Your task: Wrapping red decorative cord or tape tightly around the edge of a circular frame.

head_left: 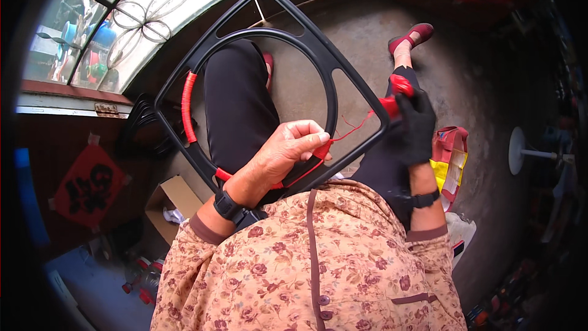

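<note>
Across my lap lies a black square frame with a round inner ring (332, 86), tilted so that one corner points away from me. Red cord wraps a stretch on the ring's left side (188, 107), with more red winding at its near side. My bare left hand (285, 147) is closed in a pinch on the ring's near right part, by the end of the red winding (321, 149). From there a thin red strand (352, 130) runs right. My right hand (418, 124), in a black glove, is closed around a bunch of red cord (392, 101) beside the frame's right corner.
An open cardboard box (174, 199) stands on the floor at left, and clear plastic bottles with red caps (147, 285) lie nearer me. At right is a red and yellow bag (450, 162). A barred window (147, 18) fills the upper left, above a wall with red paper (92, 187).
</note>
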A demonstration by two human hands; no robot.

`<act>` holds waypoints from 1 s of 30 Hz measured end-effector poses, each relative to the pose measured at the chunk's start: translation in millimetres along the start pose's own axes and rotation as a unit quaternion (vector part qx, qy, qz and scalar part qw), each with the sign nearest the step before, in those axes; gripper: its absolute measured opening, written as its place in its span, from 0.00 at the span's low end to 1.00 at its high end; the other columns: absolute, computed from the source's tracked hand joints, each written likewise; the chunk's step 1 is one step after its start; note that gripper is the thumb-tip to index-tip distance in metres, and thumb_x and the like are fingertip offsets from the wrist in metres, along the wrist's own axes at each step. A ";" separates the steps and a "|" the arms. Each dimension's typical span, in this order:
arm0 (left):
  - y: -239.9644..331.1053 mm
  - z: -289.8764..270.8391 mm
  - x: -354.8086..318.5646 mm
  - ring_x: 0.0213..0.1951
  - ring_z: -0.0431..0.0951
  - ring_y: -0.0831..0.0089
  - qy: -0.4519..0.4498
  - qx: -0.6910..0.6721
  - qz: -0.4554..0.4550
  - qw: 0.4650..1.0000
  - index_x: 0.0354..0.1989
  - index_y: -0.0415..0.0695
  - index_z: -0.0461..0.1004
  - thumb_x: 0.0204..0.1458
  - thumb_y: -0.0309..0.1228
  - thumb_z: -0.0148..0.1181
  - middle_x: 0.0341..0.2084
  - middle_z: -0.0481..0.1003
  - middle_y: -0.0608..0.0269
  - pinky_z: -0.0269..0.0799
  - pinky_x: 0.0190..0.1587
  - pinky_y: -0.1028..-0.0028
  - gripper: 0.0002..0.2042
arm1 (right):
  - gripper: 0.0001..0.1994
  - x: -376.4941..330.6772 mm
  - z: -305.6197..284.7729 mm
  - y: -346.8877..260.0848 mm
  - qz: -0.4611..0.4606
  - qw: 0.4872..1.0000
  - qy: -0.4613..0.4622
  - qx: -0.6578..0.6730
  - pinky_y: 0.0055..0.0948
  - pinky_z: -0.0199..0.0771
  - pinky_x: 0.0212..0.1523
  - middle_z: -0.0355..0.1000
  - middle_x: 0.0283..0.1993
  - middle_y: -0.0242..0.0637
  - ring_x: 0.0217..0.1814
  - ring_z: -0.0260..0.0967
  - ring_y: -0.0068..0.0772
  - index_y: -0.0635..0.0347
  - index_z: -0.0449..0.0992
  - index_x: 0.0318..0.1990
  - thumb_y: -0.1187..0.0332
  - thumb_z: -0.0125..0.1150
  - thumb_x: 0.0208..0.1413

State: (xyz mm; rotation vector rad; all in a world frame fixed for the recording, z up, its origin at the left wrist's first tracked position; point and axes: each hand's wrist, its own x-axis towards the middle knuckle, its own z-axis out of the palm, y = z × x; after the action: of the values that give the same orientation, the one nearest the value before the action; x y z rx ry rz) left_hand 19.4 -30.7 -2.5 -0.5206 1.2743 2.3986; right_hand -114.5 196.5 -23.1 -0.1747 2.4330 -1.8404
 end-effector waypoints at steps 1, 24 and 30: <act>-2.2 1.0 0.2 0.25 0.73 0.88 -0.023 0.004 -0.011 1.000 0.32 0.43 0.74 0.56 0.33 0.60 0.23 0.75 0.69 0.61 0.25 0.89 0.07 | 0.11 -1.8 24.5 -17.1 0.031 0.999 -0.007 0.030 0.22 0.68 0.48 0.73 0.45 0.31 0.46 0.69 0.23 0.62 0.74 0.47 0.71 0.57 0.58; 13.1 -4.5 -14.8 0.27 0.76 0.82 0.035 0.006 0.016 0.999 0.36 0.40 0.73 0.60 0.35 0.54 0.25 0.76 0.64 0.73 0.30 0.84 0.10 | 0.20 -8.7 -12.5 33.5 0.183 0.809 -0.142 0.540 0.33 0.71 0.48 0.70 0.41 0.35 0.43 0.71 0.33 0.60 0.67 0.49 0.53 0.51 0.62; 8.3 -9.8 -7.6 0.27 0.77 0.80 0.034 -0.054 -0.008 0.998 0.37 0.41 0.72 0.60 0.35 0.55 0.25 0.76 0.63 0.75 0.30 0.82 0.09 | 0.15 -24.2 -118.8 46.8 0.143 0.782 -0.065 0.603 0.14 0.55 0.24 0.53 0.24 0.24 0.20 0.50 0.14 0.63 0.66 0.48 0.59 0.48 0.65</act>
State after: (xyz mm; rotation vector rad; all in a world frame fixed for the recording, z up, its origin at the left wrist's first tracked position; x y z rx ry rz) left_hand 23.3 -44.4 1.9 -0.6464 1.1674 2.4658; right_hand -108.6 325.7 -35.7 0.1559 0.7385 -2.6208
